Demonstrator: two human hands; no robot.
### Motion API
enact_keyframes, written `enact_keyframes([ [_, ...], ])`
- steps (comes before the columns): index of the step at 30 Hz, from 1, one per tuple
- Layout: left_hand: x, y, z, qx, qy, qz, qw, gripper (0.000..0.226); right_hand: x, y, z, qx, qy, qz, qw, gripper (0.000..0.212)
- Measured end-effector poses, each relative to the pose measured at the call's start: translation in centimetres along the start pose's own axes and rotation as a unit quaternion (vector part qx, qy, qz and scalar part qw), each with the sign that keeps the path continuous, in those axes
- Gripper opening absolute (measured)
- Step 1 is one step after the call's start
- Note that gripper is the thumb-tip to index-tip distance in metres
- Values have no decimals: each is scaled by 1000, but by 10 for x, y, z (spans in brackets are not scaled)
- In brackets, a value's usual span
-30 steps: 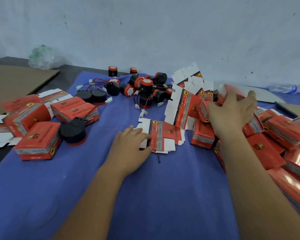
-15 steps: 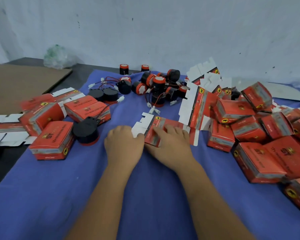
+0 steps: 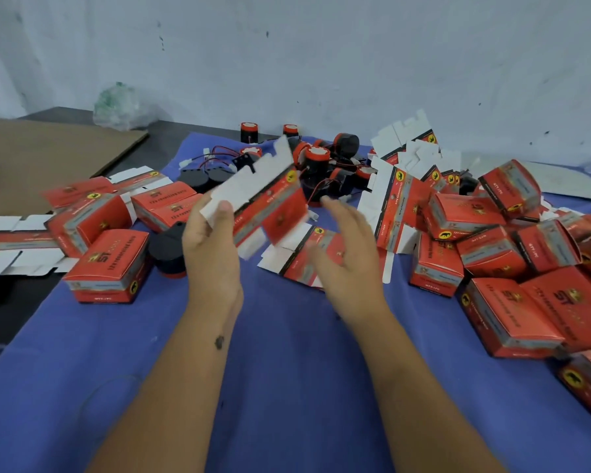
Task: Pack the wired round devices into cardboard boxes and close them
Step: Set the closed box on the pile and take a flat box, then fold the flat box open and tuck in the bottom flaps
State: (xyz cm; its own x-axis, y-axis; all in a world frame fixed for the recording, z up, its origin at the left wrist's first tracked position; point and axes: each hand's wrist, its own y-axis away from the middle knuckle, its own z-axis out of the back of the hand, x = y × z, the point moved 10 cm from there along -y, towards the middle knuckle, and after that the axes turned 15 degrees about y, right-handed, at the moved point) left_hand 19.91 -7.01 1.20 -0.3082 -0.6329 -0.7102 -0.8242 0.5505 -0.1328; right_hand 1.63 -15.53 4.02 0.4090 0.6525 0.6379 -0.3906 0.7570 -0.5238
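We count two hands: the left hand (image 3: 212, 247) and the right hand (image 3: 350, 254). One flat carton (image 3: 270, 199) is lifted at twelve o'clock from them. Four closed boxes (image 3: 108, 268) sit at nine o'clock; at three o'clock a heap of boxes (image 3: 512, 308) numbers at least ten. The round devices (image 3: 316, 162) at twelve o'clock overlap too much for us to count exactly. One plastic bag (image 3: 118, 105) lies at eleven o'clock.

I see a flat red-and-white carton blank (image 3: 263, 196) tilted above the centre, black-and-red wired round devices (image 3: 316, 162) clustered far behind, closed red boxes (image 3: 512, 312) heaped right.
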Motion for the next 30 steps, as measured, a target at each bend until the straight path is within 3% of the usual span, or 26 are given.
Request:
enact_keyframes([
  [3,-19,-3,-2,37,-6,-34,999,21,-17,-2,15,-40,-145,-91,984,61],
  [7,-26,-3,-15,115,-38,-41,992,21,-28,-1,19,-43,-280,-133,950,58],
  [12,-16,11,-37,182,-69,-44,980,23,-3,-16,5,60,-235,-87,966,40],
  [14,-11,15,-41,184,-80,-51,978,26,9,-2,-1,31,-259,-85,962,35],
  [16,-7,12,-30,121,-56,-52,990,33,15,11,-7,10,-300,-69,951,38],
  [18,-8,9,-16,47,-26,-59,997,25,23,17,-12,0,-309,-42,950,37],
  [22,-13,9,-7,-1,7,-75,997,17,40,19,-25,28,-263,-13,964,38],
  [26,-18,11,-15,30,-33,-94,995,25,33,18,-23,18,-247,-20,969,47],
  [30,-18,15,-33,116,-48,-84,989,30,23,17,-21,23,-231,-27,972,54],
])
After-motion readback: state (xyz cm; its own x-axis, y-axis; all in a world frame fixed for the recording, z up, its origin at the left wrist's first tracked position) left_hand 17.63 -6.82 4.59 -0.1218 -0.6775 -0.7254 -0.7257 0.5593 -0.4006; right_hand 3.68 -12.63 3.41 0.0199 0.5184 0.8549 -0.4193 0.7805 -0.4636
